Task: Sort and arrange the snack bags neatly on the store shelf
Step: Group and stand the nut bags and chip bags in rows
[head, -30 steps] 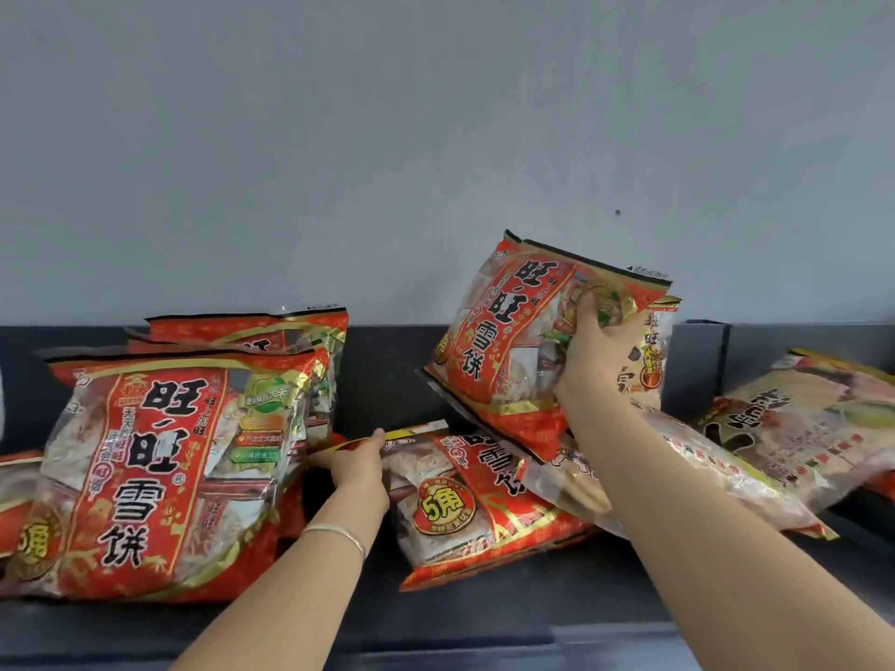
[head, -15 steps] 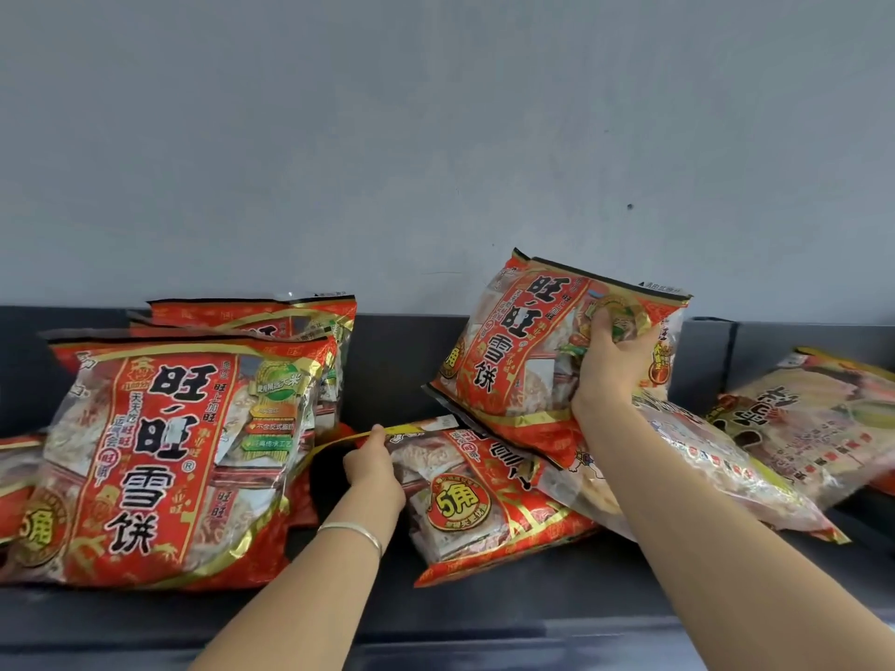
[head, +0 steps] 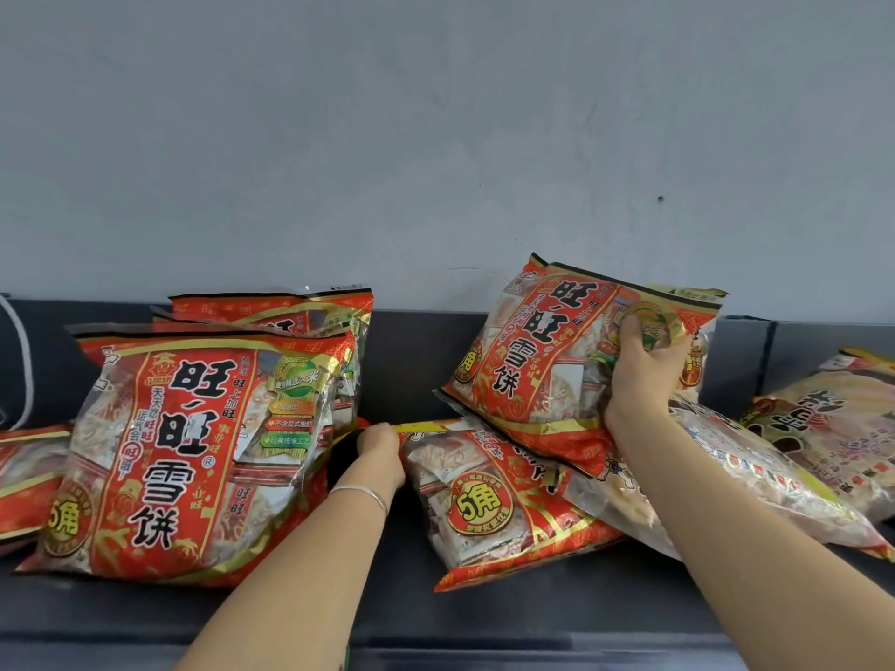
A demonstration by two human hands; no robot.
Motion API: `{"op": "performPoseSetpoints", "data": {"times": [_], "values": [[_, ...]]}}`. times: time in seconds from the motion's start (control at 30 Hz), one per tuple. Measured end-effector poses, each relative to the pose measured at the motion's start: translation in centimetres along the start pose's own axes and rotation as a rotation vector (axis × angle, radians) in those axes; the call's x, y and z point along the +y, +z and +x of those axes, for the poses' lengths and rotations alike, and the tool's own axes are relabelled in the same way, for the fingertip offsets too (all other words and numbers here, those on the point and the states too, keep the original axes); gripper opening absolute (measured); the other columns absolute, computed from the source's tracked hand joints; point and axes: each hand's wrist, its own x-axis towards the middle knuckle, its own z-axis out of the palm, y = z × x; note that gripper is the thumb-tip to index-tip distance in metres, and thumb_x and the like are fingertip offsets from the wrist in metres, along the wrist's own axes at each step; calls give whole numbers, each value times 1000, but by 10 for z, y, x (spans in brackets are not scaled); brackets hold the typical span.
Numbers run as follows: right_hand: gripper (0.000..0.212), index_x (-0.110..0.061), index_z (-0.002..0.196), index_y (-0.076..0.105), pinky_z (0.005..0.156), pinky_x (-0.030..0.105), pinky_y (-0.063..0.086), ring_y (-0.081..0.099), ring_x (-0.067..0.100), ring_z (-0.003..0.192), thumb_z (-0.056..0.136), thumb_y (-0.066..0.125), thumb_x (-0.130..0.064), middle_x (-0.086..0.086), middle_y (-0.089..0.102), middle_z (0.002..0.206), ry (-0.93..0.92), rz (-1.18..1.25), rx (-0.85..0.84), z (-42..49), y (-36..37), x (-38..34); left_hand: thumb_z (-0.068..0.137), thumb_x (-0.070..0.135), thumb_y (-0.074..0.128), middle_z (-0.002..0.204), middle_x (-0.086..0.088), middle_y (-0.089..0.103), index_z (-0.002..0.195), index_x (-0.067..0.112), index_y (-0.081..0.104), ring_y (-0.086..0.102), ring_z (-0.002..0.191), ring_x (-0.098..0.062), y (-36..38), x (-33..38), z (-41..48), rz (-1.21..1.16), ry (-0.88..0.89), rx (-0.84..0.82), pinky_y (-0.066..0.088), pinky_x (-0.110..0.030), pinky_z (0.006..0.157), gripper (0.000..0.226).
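We show the lifted red bag (head: 547,360) above the middle-right of the shelf (head: 484,622), close to its back edge. The bag's face is toward us and its long axis leans, top to the right. The right hand (head: 639,375) grips it firmly, fingers curled across the right half of the face, so most of the bag lies left of the grip. Its lower edge overlaps a flat red bag (head: 484,506) and a pale bag (head: 755,481); we cannot tell whether it touches them. The left hand (head: 382,452) curls over the flat bag's gold-trimmed far-left edge. Toward the shelf's left end stands a row of matching red bags (head: 193,452), nearer the left hand than the right. We judge that the lifted bag must travel left, past that hand, to join the row. A beige bag (head: 833,428) lies at the right end.
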Motion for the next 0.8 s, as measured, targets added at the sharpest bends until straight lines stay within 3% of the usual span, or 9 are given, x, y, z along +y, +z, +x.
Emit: {"op": "performPoseSetpoints", "data": {"times": [0.07, 0.1, 0.13, 0.17, 0.23, 0.4, 0.57, 0.7, 0.8], "values": [[74, -21, 150, 22, 110, 49, 37, 44, 24, 133, 90, 62, -39, 0, 43, 147, -7, -18, 0, 0, 1, 0, 100, 14, 36, 125, -12, 54, 139, -1, 38, 48, 69, -12, 3, 4, -9, 99, 92, -18, 42, -18, 53, 41], [73, -19, 150, 23, 110, 49, 37, 44, 24, 133, 91, 61, -38, 1, 43, 147, -9, -26, 3, -1, 1, -1, 99, 18, 40, 137, -12, 48, 139, 1, 37, 53, 78, -11, 5, 8, -11, 294, 129, 6, 47, -16, 61, 43], [72, -19, 150, 23, 111, 48, 37, 43, 24, 134, 92, 61, -37, 2, 43, 147, -14, -32, 9, -1, 1, -1, 97, 22, 46, 139, -11, 45, 138, 3, 37, 56, 98, -14, 2, 12, -22, 463, 174, 38, 47, -17, 77, 46], [71, -18, 150, 24, 111, 48, 36, 43, 25, 134, 92, 61, -37, 2, 43, 147, -15, -34, 12, -1, 1, -2, 94, 23, 53, 137, -10, 45, 137, 5, 38, 53, 114, -16, 3, 14, -32, 775, 257, 77, 44, -19, 89, 50], [71, -19, 149, 24, 111, 49, 36, 43, 25, 133, 92, 60, -38, 2, 43, 147, -11, -35, 14, -1, 0, -2, 91, 22, 57, 133, -9, 47, 136, 6, 39, 49, 121, -21, 4, 14, -24, 1004, 378, 94, 41, -23, 94, 50], [68, -17, 149, 25, 110, 47, 38, 45, 25, 132, 93, 60, -35, 3, 45, 145, 4, -11, 4, -3, -1, -3, 98, 15, 41, 131, -19, 50, 131, -2, 44, 51, 118, -34, 6, 13, -25, 688, 301, 141, 44, -38, 95, 38], [66, -21, 148, 25, 108, 46, 40, 48, 24, 128, 93, 59, -35, 0, 46, 143, 52, 51, 7, -5, -4, -7, 101, 24, 33, 105, -19, 63, 96, -1, 61, 55, 103, -38, 17, 25, -53, 622, 648, 270, 44, -48, 93, 38], [64, -23, 148, 26, 107, 41, 40, 48, 22, 127, 94, 58, -34, -1, 46, 142, 105, 123, 43, -5, -8, -11, 102, 23, 32, 100, -17, 60, 103, 0, 55, 56, 100, -37, 29, 34, -76, 515, 762, 237, 40, -36, 76, 33], [60, -24, 144, 32, 105, 43, 42, 52, 21, 123, 92, 60, -34, -1, 50, 137, 138, 177, 69, -5, -9, -12, 102, 18, 33, 103, -20, 61, 110, -2, 54, 56, 98, -37, 30, 40, -87, 373, 944, 279, 36, -33, 71, 30]]}}
